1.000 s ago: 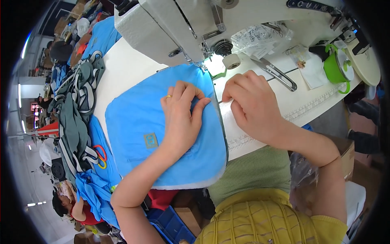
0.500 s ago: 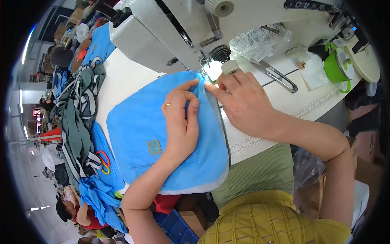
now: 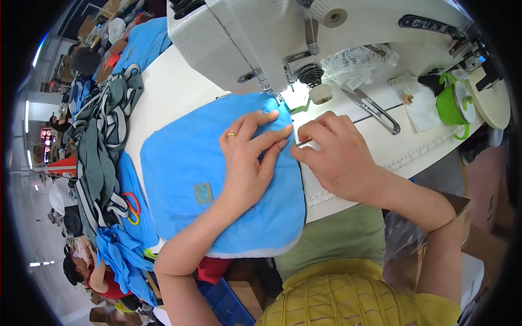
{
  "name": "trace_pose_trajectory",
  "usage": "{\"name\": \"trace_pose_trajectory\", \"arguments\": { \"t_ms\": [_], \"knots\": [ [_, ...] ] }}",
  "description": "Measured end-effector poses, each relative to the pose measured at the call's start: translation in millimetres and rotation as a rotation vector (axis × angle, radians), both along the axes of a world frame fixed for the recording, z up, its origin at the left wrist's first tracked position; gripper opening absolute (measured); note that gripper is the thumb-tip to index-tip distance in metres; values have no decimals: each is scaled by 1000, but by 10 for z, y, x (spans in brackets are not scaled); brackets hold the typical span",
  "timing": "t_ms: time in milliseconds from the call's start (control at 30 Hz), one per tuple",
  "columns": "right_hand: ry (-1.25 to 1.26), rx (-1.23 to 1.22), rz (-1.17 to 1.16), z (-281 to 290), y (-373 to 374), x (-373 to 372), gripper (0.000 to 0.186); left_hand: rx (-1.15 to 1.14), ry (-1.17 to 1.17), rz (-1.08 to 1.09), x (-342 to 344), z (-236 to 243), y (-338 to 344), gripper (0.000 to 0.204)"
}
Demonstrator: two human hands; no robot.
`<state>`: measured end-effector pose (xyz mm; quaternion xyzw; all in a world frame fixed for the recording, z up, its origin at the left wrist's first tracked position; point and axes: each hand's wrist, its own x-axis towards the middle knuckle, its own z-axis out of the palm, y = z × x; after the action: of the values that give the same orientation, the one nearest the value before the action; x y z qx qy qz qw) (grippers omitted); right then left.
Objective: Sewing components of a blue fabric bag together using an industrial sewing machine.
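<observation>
A light-blue padded fabric panel [image 3: 179, 157] with rounded corners and a small square patch [image 3: 203, 193] lies under the presser foot [image 3: 279, 100] of a white sewing machine [image 3: 239, 43]. Across its right part rests my left hand [image 3: 250, 146], a ring on one finger. Its thumb and index finger close on the cloth near the right edge. My right hand [image 3: 342, 157] is curled beside that same edge, thumb and fingertips at the border just below the needle area. What lies between those fingertips is hardly visible.
A metal thread snip [image 3: 375, 111] and a green lidded cup [image 3: 454, 103] stand on the right of the table. Grey-green straps [image 3: 103, 146], orange-yellow scissors [image 3: 132, 208] and blue cloth [image 3: 125, 261] lie left. Another person [image 3: 98, 271] sits at lower left.
My left thumb and index finger have moved right to the panel's edge. My right hand has come down and right, away from the presser foot. The view has shifted slightly.
</observation>
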<state>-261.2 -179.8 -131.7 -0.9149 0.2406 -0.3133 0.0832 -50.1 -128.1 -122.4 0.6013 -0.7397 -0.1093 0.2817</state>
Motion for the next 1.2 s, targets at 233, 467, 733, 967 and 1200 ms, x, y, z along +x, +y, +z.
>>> {"name": "trace_pose_trajectory", "arguments": {
  "t_ms": [233, 467, 733, 967, 1200],
  "knots": [
    [3, 34, -104, 36, -10, 13, 22, -9, 3, 43, -28, -9, -111, 28],
    [23, 5, -188, 34, -19, 31, 25, -67, 43, 106, -61, -79, -165, 27],
    [48, 16, -66, 41, 114, -124, 25, -17, 41, -7, -10, 56, -15, 26],
    [66, 22, -79, 51, 194, -155, 33, -51, 22, -43, -25, -27, 11, 18],
    [43, 18, -137, 51, 162, -111, 30, -56, -2, -18, 9, -53, -113, 23]
  ]
}}
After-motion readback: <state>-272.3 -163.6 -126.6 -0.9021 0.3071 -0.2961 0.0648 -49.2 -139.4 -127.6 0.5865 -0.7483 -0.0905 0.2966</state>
